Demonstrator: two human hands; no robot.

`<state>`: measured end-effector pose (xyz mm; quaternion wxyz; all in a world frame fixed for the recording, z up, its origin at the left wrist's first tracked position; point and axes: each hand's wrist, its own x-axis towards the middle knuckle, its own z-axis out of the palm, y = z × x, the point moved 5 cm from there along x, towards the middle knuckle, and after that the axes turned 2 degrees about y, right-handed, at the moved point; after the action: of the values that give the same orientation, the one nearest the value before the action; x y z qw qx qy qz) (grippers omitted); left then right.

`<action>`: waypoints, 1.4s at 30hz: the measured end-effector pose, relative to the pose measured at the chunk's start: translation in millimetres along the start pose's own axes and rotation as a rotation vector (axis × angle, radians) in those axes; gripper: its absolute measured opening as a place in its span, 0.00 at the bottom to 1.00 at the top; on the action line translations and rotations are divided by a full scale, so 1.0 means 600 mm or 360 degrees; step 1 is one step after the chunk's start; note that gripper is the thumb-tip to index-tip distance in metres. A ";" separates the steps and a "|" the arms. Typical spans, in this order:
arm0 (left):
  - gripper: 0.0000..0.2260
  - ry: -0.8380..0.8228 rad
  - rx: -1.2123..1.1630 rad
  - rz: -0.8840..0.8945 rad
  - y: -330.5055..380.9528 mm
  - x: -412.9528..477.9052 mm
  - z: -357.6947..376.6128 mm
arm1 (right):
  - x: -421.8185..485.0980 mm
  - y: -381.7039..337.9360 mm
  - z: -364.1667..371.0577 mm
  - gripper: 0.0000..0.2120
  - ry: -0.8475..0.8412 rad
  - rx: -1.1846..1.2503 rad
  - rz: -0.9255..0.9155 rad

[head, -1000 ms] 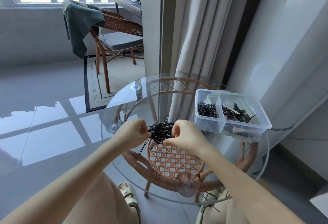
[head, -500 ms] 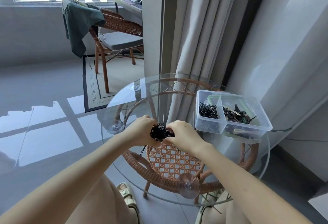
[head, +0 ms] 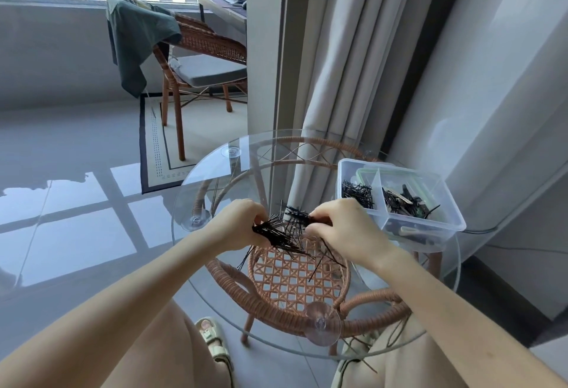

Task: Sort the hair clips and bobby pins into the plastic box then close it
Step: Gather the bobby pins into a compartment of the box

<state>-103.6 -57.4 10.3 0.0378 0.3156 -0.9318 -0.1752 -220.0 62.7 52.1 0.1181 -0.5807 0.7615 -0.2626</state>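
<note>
A bunch of black bobby pins [head: 281, 235] is held over the middle of the round glass table [head: 215, 178]. My left hand [head: 238, 224] grips the lower bundle, whose pins fan out down and right. My right hand [head: 344, 229] pinches a smaller tuft [head: 296, 214] just above it. Loose pins [head: 325, 254] trail below my right hand. The clear plastic box [head: 451, 212] stands open at the table's right. Its left compartment holds bobby pins [head: 358, 194]; its right compartment holds dark hair clips [head: 405, 203].
A green-edged lid [head: 368, 172] shows through the box, under or behind it. Beneath the glass is a wicker frame [head: 295, 280]. Curtains [head: 338, 80] hang behind the table. A rattan chair [head: 199, 58] draped with a green cloth stands at the back left.
The hands pressed the pins into one tight clump, then drew slightly apart. Now the bunch is split between both hands and some pins have spilled below.
</note>
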 end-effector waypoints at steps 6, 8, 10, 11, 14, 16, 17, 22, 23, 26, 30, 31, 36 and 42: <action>0.11 -0.0007 0.0114 0.0037 0.006 0.003 -0.003 | -0.007 -0.001 -0.086 0.06 0.0238 0.0105 0.0091; 0.09 -0.0036 0.0168 0.0040 0.007 0.004 -0.004 | 0.003 0.020 -0.110 0.09 0.0328 0.0148 0.0148; 0.09 -0.0073 0.0223 0.0042 0.007 0.007 -0.003 | 0.017 0.048 -0.130 0.11 0.0425 0.0151 0.0262; 0.10 -0.0100 0.0250 0.0037 0.006 0.008 -0.001 | 0.026 0.063 -0.137 0.11 0.0464 0.0127 0.0329; 0.07 -0.0171 0.0309 0.0040 0.010 0.008 0.000 | 0.055 0.101 -0.141 0.13 0.0504 -0.0002 0.0510; 0.05 -0.0204 0.0346 0.0052 0.016 0.010 0.000 | 0.077 0.121 -0.128 0.11 0.0453 -0.0090 0.0644; 0.05 -0.0216 0.0362 0.0053 0.019 0.011 0.001 | 0.087 0.126 -0.120 0.10 0.0420 -0.0124 0.0703; 0.06 -0.0241 0.0423 0.0037 0.021 0.015 0.003 | 0.129 0.131 -0.086 0.11 0.0267 -0.0283 0.0825; 0.07 -0.0243 0.0420 0.0030 0.020 0.015 0.003 | 0.131 0.128 -0.078 0.11 0.0215 -0.0277 0.0864; 0.07 -0.0230 0.0417 0.0029 0.023 0.013 0.000 | 0.134 0.124 -0.060 0.05 0.0084 -0.0177 0.0932; 0.08 -0.0143 0.0375 -0.0043 0.022 0.015 -0.009 | 0.120 0.119 -0.068 0.13 -0.0029 0.0190 0.1015; 0.09 -0.0117 0.0357 -0.0063 0.019 0.017 -0.012 | 0.115 0.118 -0.075 0.15 -0.0037 0.0241 0.1026; 0.08 -0.0123 0.0261 -0.0070 0.019 0.027 -0.038 | 0.087 0.115 -0.119 0.15 0.0022 0.0378 0.0879; 0.11 -0.0076 0.0241 -0.0147 0.059 0.036 -0.087 | 0.049 0.102 -0.172 0.11 0.0261 0.0288 0.0627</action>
<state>-131.7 -60.2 70.6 -0.0166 0.3559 -0.9275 -0.1133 -329.3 73.5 108.8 0.1563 -0.3846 0.8405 -0.3481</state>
